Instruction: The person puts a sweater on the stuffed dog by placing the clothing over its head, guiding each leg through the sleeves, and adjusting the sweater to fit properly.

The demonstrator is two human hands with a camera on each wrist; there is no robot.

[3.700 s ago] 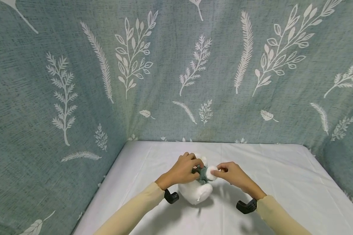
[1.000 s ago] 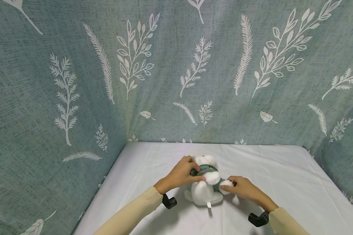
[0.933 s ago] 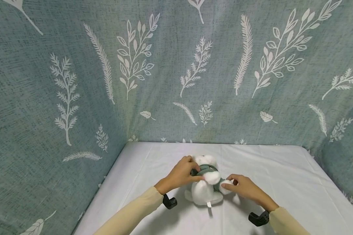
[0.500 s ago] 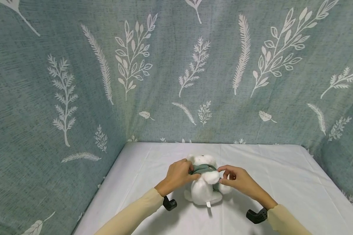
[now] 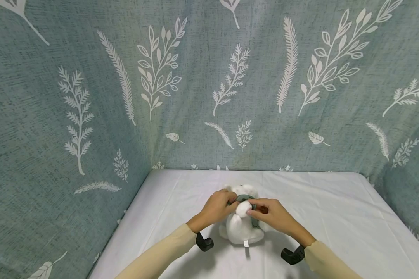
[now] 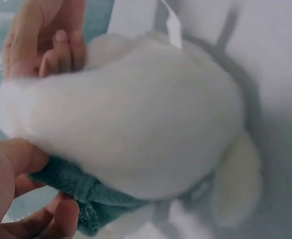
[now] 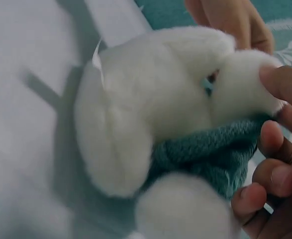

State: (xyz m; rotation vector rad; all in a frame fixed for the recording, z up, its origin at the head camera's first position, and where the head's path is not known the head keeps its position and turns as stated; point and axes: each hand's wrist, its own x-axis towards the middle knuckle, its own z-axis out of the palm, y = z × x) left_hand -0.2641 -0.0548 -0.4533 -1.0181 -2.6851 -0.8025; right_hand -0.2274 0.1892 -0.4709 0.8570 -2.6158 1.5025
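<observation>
A white plush toy [image 5: 242, 230] sits on the white sheet [image 5: 328, 209] with its back to me, a tag at its base. A grey-green knitted garment [image 5: 244, 197] is bunched around its upper body. My left hand [image 5: 232, 204] pinches the garment's left side; in the left wrist view the left hand [image 6: 34, 191] has thumb and finger on the green cloth [image 6: 88, 196] under the toy's body [image 6: 136, 124]. My right hand [image 5: 255, 207] meets it at the top; in the right wrist view the right hand [image 7: 275, 124] has its thumb on a white paw [image 7: 245, 82] and its fingers curled round the garment [image 7: 210, 152].
Teal curtains with white leaf prints [image 5: 209, 89] wall in the sheet at the back, left and right. A black wrist mount sits under each forearm [image 5: 204, 244] [image 5: 292, 256]. The sheet stretches bare to the right of the toy.
My right hand has moved up from the toy's lower right side to its top, beside my left hand. The garment is now more bunched near the toy's head. The left hand barely shifted.
</observation>
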